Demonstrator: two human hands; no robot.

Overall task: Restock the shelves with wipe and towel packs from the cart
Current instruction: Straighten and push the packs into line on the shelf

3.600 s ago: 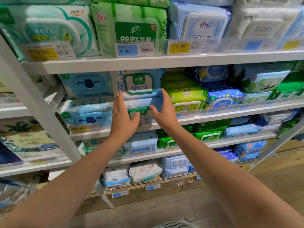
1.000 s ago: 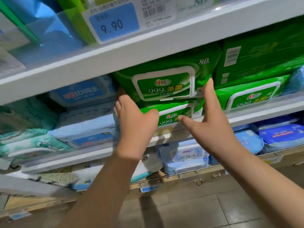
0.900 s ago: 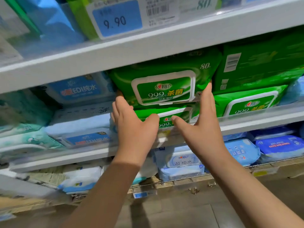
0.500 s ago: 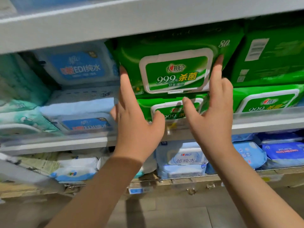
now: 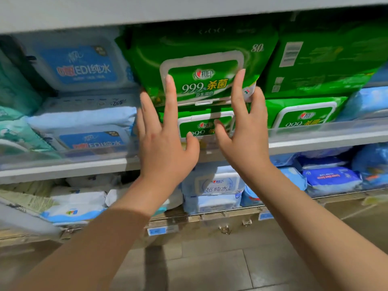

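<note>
green plastic film wraps the upper wipe pack [image 5: 201,66], which leans face-out on a second green pack [image 5: 202,124] on the middle shelf [image 5: 315,141]. left hand [image 5: 165,143] and right hand [image 5: 244,133] lie spread and flat on the upper pack's front, fingers [image 5: 171,95] extended on either side of its white flip lid, holding nothing closed; this placement probably serves to press the pack back and square it with its row. neighbouring green packs [image 5: 304,116] to the right and blue packs [image 5: 84,66] to the left fill the same shelf, so the slot is tight. a clear lip [image 5: 336,124] along the shelf edge keeps the lower packs from sliding forward. hidden or unclear: the cart is out of view; the lower pack's label is partly covered by both thumbs; the shelf depth behind the packs cannot be seen; items at the frame's edges are blurred.
</note>
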